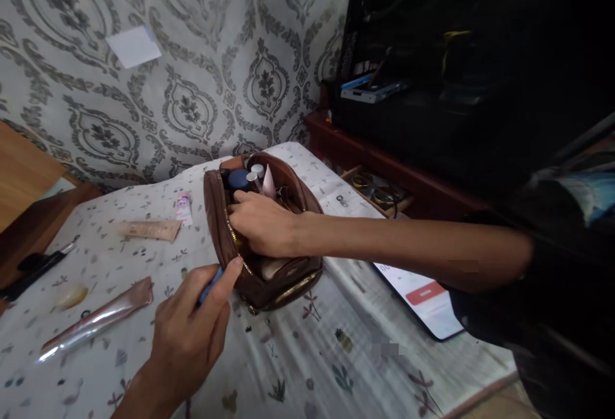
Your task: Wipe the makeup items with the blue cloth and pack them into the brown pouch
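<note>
A brown zip pouch [221, 233] lies unzipped on the cloth, its gold zipper teeth showing. My right hand [264, 223] reaches down inside it with bent fingers; the fingertips are hidden, so I cannot see what they touch. Around that hand in the pouch stand a dark blue round item [239, 179], two silver-capped containers [254, 175] and a pale pink tube [269, 183]. At the pouch's near left side, my left hand [189, 323] is closed around a small blue object [209, 287], mostly covered by the fingers. Its index fingertip touches the zipper edge.
Left on the patterned cloth [269, 368] lie a shiny pink tube [100, 320], a beige tube [151, 230], a small pink-capped tube [183, 207], a yellowish item [72, 297] and dark brushes [38, 271]. A phone [427, 303] lies right, under my forearm. Behind stands a dark screen [456, 86].
</note>
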Demonstrator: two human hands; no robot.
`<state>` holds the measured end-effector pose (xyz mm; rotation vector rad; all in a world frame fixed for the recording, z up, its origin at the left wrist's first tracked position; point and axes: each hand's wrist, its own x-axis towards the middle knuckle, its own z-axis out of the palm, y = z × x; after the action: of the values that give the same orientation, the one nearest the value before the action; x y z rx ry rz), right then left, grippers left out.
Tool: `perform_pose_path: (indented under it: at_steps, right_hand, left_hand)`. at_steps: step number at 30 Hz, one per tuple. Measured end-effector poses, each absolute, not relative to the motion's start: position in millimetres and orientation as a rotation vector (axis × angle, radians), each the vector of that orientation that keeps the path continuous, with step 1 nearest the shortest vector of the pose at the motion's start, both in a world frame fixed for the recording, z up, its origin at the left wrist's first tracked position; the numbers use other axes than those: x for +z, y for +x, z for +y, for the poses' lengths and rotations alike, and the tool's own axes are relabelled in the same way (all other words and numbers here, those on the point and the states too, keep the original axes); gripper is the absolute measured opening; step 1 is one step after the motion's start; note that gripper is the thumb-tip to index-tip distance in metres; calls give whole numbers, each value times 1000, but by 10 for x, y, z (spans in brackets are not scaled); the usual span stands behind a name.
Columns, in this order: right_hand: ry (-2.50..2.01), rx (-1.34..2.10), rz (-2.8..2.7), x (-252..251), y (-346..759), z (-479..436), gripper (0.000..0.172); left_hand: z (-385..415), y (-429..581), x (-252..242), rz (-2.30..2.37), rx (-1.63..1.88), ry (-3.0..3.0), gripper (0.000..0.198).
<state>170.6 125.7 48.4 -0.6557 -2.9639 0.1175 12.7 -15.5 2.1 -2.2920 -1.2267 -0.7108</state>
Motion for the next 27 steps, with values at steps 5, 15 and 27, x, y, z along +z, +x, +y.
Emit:
perform_pose_path:
  at_steps: [5,15,27]
  right_hand:
    - [-524,-64,-2985,407,1599,1351,21]
    - [-547,-341,-3062,235,1496,1433,21]
    - [-796,-227,-3234,410,1402,1411,32]
  left_hand:
    - [-161,158,37,-1217,-725,-2272,36]
    - [-162,149,-1,-1212,-728,-2268,35]
    - [-168,143,-2,-1244,-691,-2229,39]
